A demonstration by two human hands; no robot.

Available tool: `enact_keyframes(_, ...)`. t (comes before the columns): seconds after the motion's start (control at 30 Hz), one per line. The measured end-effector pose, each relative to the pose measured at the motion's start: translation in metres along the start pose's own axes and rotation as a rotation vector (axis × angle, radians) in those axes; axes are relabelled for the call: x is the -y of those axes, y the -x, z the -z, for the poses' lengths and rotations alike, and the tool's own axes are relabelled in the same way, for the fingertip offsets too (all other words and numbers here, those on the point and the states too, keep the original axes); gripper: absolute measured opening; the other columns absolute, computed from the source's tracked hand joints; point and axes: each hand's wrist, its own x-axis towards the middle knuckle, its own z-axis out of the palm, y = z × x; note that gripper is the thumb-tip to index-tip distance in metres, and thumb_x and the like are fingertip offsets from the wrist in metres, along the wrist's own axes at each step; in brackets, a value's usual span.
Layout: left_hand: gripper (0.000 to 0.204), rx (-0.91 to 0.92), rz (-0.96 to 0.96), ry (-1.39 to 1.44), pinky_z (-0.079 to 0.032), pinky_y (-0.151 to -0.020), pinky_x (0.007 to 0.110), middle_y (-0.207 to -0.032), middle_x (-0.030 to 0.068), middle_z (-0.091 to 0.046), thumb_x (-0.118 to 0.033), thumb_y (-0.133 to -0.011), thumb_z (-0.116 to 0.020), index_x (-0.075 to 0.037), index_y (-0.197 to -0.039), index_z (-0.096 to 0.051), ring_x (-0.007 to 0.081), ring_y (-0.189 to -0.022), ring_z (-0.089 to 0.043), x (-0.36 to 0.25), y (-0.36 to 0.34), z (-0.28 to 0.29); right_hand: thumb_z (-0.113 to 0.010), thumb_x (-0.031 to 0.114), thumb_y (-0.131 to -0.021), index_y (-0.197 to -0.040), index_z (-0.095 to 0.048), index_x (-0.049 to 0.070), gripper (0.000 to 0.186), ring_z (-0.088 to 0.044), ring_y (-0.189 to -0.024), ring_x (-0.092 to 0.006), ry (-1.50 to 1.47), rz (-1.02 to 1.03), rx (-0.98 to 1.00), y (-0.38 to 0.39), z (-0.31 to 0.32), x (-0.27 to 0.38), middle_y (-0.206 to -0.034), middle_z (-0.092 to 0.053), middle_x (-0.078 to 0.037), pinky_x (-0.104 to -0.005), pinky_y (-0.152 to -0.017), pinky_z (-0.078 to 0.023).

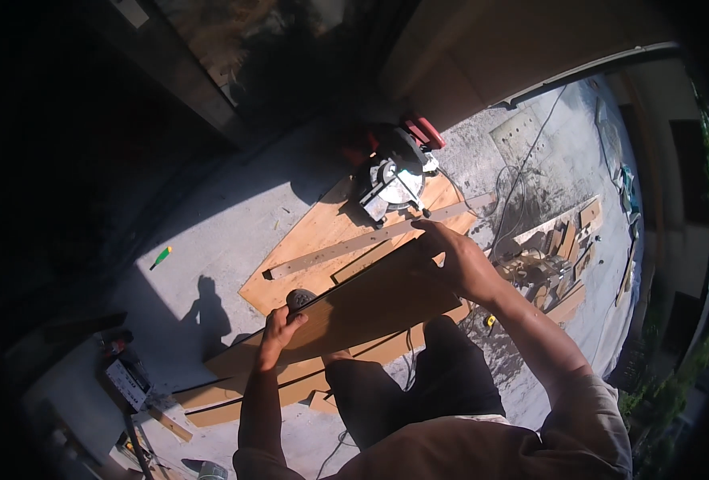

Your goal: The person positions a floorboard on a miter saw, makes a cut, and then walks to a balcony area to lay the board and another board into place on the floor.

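Note:
A long brown wooden board (362, 308) slants in front of me, above my legs. My left hand (276, 332) is closed around its far edge, left of the middle, with the thumb on the upper face. My right hand (460, 268) grips the board's right end, its fingers reaching over the far edge. Just beyond the board, a miter saw (398, 188) with a red handle stands on a plywood sheet (302, 232). A narrow, spotted strip (330, 258) lies across that sheet in front of the saw.
More long boards (218, 414) lie on the floor below the held one. Offcuts (562, 248) are heaped at the right, near a yellow object (490, 322) and loose cables (508, 200). A green-handled tool (161, 257) lies at the left, and a box (126, 384) stands at lower left.

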Motion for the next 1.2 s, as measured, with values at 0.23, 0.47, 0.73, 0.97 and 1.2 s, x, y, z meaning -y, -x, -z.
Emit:
enact_keyframes(0.23,0.039,0.047,-0.059,0.249,-0.044,-0.07,0.035,-0.071,0.008,-0.053,-0.04,-0.084,-0.069,-0.003,-0.088,-0.058,0.0211,-0.072,-0.053,-0.02,0.062,0.063,-0.073,0.026,-0.093,-0.097,-0.067,-0.001,0.027,-0.069,-0.07,-0.0272,0.188,-0.007,-0.124,0.011,-0.01,0.125,-0.077,-0.069,-0.013,-0.0385,-0.065,-0.055)
enact_keyframes(0.47,0.032,0.127,0.064,-0.057,-0.049,-0.072,0.04,-0.079,0.011,-0.067,-0.038,-0.09,-0.062,-0.006,-0.09,-0.065,0.0254,-0.078,-0.066,-0.033,0.082,0.091,-0.061,0.038,-0.102,-0.09,-0.063,-0.001,0.042,-0.066,-0.072,-0.0223,-0.04,-0.054,-0.11,0.041,-0.008,0.191,-0.076,-0.066,-0.011,-0.0345,-0.068,-0.052)
enact_keyframes(0.73,0.039,-0.018,-0.008,0.096,-0.053,-0.078,0.042,-0.094,0.0151,-0.072,-0.041,-0.091,-0.064,-0.007,-0.109,-0.07,0.0293,-0.09,-0.07,0.024,0.135,0.093,-0.053,0.039,-0.106,-0.098,-0.066,-0.004,0.045,-0.061,-0.058,-0.012,-0.445,-0.276,-0.161,0.06,-0.011,0.156,-0.066,-0.064,-0.007,-0.0269,-0.055,-0.048)
enact_keyframes(0.97,0.048,-0.15,-0.094,0.166,-0.052,-0.09,0.043,-0.107,0.0201,-0.072,-0.05,-0.091,-0.067,-0.007,-0.114,-0.071,0.0299,-0.102,-0.07,-0.094,0.191,0.13,-0.065,0.019,-0.094,-0.118,-0.054,-0.004,0.035,-0.057,-0.087,-0.0184,-0.182,-0.376,0.098,0.142,-0.078,0.085,-0.098,-0.058,-0.01,-0.0304,-0.072,-0.05)
enact_keyframes(1.2,0.052,-0.352,-0.317,0.425,-0.052,-0.096,0.045,-0.115,0.0224,-0.071,-0.051,-0.092,-0.07,-0.006,-0.119,-0.071,0.0347,-0.107,-0.069,-0.305,0.292,0.19,-0.082,0.01,-0.082,-0.147,-0.038,-0.001,0.079,-0.051,-0.13,-0.0255,-0.362,0.004,0.613,0.165,-0.127,0.139,-0.143,-0.048,-0.017,-0.0351,-0.098,-0.051)
